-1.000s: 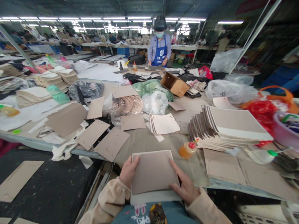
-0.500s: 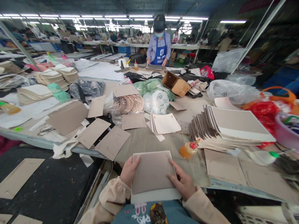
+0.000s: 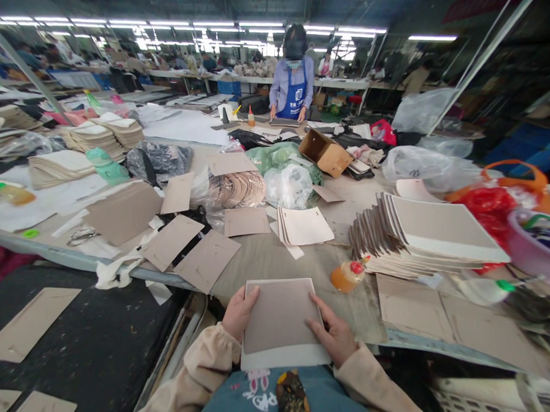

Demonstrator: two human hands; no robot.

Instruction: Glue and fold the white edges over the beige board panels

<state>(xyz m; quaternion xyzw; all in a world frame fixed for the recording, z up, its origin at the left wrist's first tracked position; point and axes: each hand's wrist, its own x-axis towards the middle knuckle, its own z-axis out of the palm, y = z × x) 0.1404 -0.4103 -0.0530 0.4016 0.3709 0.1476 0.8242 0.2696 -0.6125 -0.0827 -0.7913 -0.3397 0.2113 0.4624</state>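
Observation:
Between my hands is a taupe panel with white backing [image 3: 281, 319], held level just above my lap at the table's front edge. My left hand [image 3: 239, 311] grips its left edge, thumb on top and fingers hidden below. At the right edge, my right hand [image 3: 333, 329] is closed on the same panel, with thumb and forefinger on the upper face. An orange glue bottle with a red cap [image 3: 347, 276] lies tilted just beyond my right hand. Farther right rests a fanned stack of similar panels [image 3: 442, 225]. A small pile of cream pieces [image 3: 306, 224] lies straight ahead.
Loose taupe pieces [image 3: 208, 262] lie left of centre, near scissors [image 3: 82, 236]. A brown cardboard box [image 3: 325, 153] and plastic bags [image 3: 290, 185] stand farther back. To the right is a pink basin [image 3: 535, 247]. Across the table a person in a blue apron [image 3: 295, 91] handles dark pieces.
My hands and the panel stay almost still, with only a slight shift of the view. The person across the table has moved their hands a little.

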